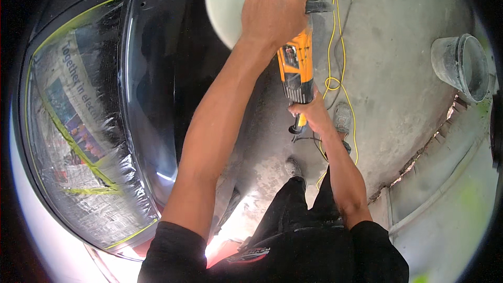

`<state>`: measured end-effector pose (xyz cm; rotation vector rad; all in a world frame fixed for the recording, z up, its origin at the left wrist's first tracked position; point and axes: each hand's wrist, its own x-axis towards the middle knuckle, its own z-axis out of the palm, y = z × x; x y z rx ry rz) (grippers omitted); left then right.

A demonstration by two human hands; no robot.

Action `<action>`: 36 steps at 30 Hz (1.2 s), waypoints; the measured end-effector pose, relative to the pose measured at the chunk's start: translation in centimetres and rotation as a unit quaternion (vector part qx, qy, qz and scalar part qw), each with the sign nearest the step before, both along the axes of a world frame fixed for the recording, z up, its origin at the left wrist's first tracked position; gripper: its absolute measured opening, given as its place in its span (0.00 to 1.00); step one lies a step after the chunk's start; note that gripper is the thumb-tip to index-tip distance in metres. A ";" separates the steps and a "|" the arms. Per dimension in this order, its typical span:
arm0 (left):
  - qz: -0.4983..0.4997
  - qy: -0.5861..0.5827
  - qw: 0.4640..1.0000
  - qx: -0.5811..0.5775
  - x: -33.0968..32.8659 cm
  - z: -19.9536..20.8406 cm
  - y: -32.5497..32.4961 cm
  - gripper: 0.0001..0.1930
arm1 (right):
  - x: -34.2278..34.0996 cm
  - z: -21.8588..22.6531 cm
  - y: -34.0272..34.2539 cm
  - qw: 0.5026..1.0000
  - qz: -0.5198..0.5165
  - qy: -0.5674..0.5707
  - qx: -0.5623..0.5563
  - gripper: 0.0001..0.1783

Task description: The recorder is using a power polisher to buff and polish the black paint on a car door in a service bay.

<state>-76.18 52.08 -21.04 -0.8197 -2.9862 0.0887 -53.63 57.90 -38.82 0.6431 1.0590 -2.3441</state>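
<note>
Nearest, the right hand (310, 111) grasps the rear of the orange polisher (296, 55), held beside the dark car panel (152, 89). Farther out, the left hand (273, 13) is clenched around the black side handle (320, 6). Beyond, the white pad (230, 5) overlaps the bodywork in view (contact cannot be confirmed). Step in hand, as judged: machine-polishing. Next move calls for a level pad and steady two-handed control.

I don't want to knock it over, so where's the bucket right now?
In the head view, the bucket is near the right edge, on the grey floor, well right of the yellow cord and the orange polisher.
</note>
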 end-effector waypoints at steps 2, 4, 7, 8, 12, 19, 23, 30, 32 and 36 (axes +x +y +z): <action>-0.006 -0.019 1.000 0.000 0.2 -1.0 0.1 0.11 | 0.6 -0.6 -0.1 1.000 -0.001 -0.005 -0.021 0.33; -0.015 -0.045 0.999 0.001 1.7 -2.4 -0.7 0.11 | 2.8 -1.4 -0.9 0.998 0.004 -0.056 -0.023 0.35; 0.012 -0.129 0.991 -0.030 7.6 -4.5 -3.6 0.10 | 10.1 -0.2 -2.9 0.987 0.054 -0.152 0.015 0.39; 0.029 -0.162 0.985 -0.045 10.0 -5.1 -4.4 0.10 | 13.3 -0.6 -3.6 0.987 0.093 -0.134 0.010 0.41; 0.097 -0.317 0.940 -0.080 20.5 -6.7 -8.7 0.11 | 28.2 -1.1 -8.1 0.978 0.149 -0.142 -0.022 0.41; 0.130 -0.378 0.911 -0.101 25.6 -8.9 -11.3 0.10 | 31.8 1.6 -9.1 0.959 0.160 -0.191 -0.134 0.40; 0.102 -0.322 0.938 -0.082 18.2 -9.8 -8.0 0.10 | 25.2 -1.1 -6.5 0.958 0.145 -0.214 -0.123 0.41; 0.094 -0.214 0.970 -0.064 3.7 -12.6 -1.0 0.09 | 9.3 -6.3 0.1 0.983 0.120 -0.134 -0.030 0.42; 0.080 -0.190 0.977 -0.055 0.2 -13.1 1.1 0.09 | 5.2 -7.5 1.9 0.978 0.069 -0.188 -0.062 0.42; 0.041 -0.124 0.990 -0.050 -5.4 -14.5 3.6 0.10 | -1.1 -9.3 4.2 0.988 0.042 -0.125 -0.081 0.39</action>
